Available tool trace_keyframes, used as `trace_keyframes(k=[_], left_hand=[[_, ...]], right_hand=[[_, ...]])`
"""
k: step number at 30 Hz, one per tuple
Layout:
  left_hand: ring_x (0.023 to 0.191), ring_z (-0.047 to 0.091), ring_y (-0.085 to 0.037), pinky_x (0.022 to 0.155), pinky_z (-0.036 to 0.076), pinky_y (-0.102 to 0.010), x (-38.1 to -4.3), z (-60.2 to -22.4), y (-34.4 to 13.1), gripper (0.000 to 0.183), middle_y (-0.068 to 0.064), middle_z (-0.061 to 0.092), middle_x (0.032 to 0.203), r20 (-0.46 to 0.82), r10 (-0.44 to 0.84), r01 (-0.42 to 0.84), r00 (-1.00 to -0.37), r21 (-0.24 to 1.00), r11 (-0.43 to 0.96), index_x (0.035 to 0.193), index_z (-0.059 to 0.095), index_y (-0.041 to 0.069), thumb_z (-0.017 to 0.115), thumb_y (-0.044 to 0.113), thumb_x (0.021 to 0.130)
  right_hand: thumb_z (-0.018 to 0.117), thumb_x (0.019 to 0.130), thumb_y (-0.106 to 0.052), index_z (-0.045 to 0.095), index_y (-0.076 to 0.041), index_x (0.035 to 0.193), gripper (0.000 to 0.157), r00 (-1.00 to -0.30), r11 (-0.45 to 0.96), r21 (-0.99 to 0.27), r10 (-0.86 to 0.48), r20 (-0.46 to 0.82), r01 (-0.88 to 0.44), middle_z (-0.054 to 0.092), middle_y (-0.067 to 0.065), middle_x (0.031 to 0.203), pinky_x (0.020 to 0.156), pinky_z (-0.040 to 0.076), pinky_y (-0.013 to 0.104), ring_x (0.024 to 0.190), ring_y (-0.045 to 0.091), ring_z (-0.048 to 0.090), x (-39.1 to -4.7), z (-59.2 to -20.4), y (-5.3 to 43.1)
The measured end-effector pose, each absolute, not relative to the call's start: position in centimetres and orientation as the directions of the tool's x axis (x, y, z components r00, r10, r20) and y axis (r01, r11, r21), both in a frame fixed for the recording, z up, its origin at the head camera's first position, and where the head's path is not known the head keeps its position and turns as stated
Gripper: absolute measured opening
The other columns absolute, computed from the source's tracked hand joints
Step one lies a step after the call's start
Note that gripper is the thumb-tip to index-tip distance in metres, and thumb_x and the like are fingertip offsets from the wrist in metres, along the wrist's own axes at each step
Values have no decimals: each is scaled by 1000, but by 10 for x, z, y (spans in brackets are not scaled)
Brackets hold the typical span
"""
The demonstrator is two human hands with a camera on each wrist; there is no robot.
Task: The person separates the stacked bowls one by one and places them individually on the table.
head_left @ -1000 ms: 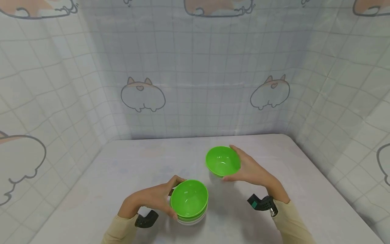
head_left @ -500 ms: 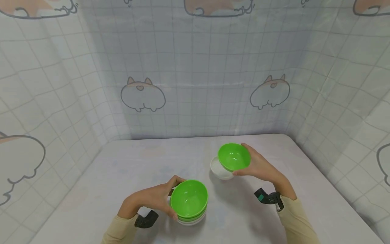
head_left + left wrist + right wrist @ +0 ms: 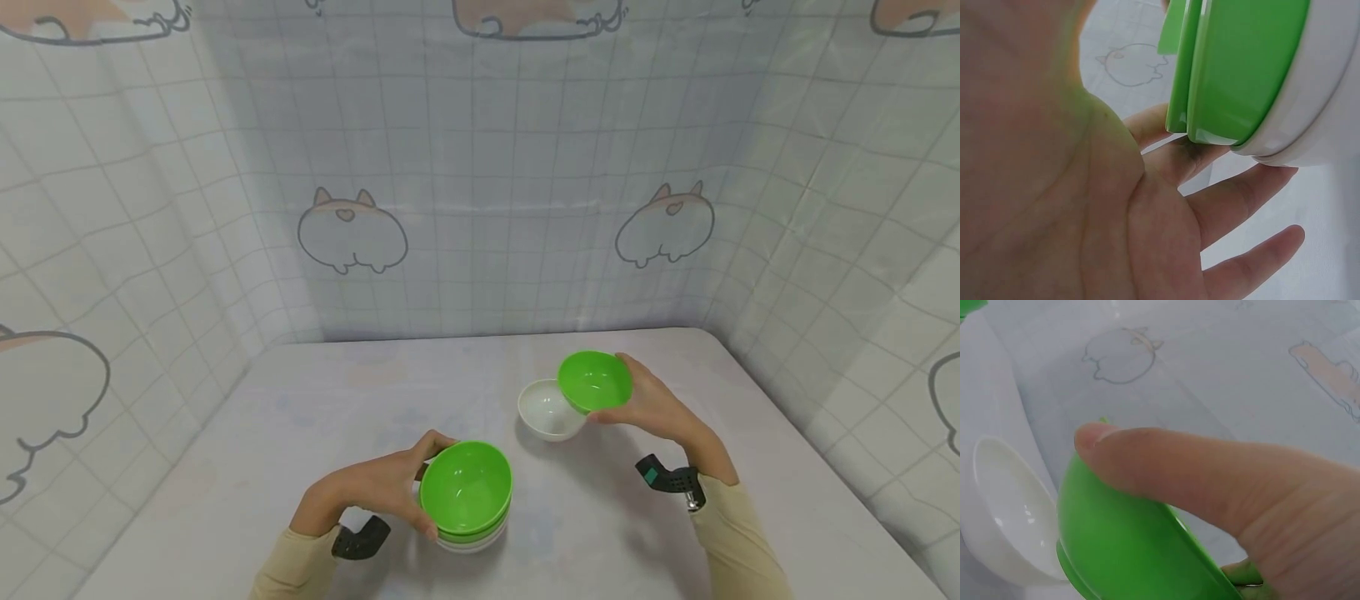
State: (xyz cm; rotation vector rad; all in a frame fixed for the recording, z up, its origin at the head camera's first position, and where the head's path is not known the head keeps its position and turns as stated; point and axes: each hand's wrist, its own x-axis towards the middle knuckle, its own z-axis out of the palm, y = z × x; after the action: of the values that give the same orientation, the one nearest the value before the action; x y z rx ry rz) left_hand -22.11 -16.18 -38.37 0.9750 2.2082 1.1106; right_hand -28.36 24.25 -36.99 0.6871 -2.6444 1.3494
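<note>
My right hand (image 3: 652, 404) grips a green bowl (image 3: 592, 379) by its side, thumb on the near side and fingers at the far rim. The bowl is raised and overlaps the right edge of a white bowl (image 3: 546, 412) standing on the table. In the right wrist view my thumb lies along the outside of the held green bowl (image 3: 1122, 531), and the white bowl (image 3: 1010, 512) is left of it. My left hand (image 3: 382, 487) holds a stack of bowls, green bowls (image 3: 468, 487) on top of white bowls (image 3: 472, 546). In the left wrist view the fingers (image 3: 1235, 200) reach around the stack.
A pale cloth covers the table (image 3: 337, 392). Behind it and along both sides hang grid-patterned curtains (image 3: 480, 250) with cartoon animal drawings.
My right hand has moved right and slightly away with the green bowl, uncovering the white bowl beneath it. The left hand and its stack have stayed in place.
</note>
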Motion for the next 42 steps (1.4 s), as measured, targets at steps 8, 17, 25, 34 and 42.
trace_keyframes(k=[8,17,25,34,42], left_hand=[[125,48,-22,101,40,-33,-221,-384,-162,87,-2,36,141,-101,770,379,-629,825,418,137,28,15,87,27,73],[128,45,-21,102,40,-33,-221,-383,-163,86,-3,34,141,-101,776,359,-623,844,398,137,28,14,86,23,74],[126,47,-21,101,40,-32,-220,-383,-162,86,-3,34,141,-100,772,358,-628,844,400,137,28,14,86,24,74],[127,46,-22,102,40,-33,-221,-384,-162,88,-3,36,140,-91,776,372,-625,839,398,138,28,13,86,24,74],[127,46,-21,102,39,-33,-221,-384,-161,87,-2,36,140,-98,774,369,-626,837,405,137,28,14,87,25,73]], right_hand=[[86,72,-23,38,9,136,86,-911,527,-749,-315,265,-401,53,21,126,90,45,52,111,35,53,-287,-374,253],[85,72,-22,38,13,132,84,-929,518,-777,-279,243,-359,54,25,121,88,46,49,106,36,55,-293,-384,265],[84,72,-25,36,15,131,87,-969,559,-798,-213,125,-226,51,28,122,89,43,49,108,38,52,-297,-391,268],[84,72,-28,31,15,134,92,-981,577,-804,-188,42,-145,46,29,125,92,43,51,111,40,49,-299,-400,270],[83,72,-31,20,18,137,103,-989,621,-782,-140,-44,-53,39,33,128,94,41,56,115,45,45,-301,-409,271]])
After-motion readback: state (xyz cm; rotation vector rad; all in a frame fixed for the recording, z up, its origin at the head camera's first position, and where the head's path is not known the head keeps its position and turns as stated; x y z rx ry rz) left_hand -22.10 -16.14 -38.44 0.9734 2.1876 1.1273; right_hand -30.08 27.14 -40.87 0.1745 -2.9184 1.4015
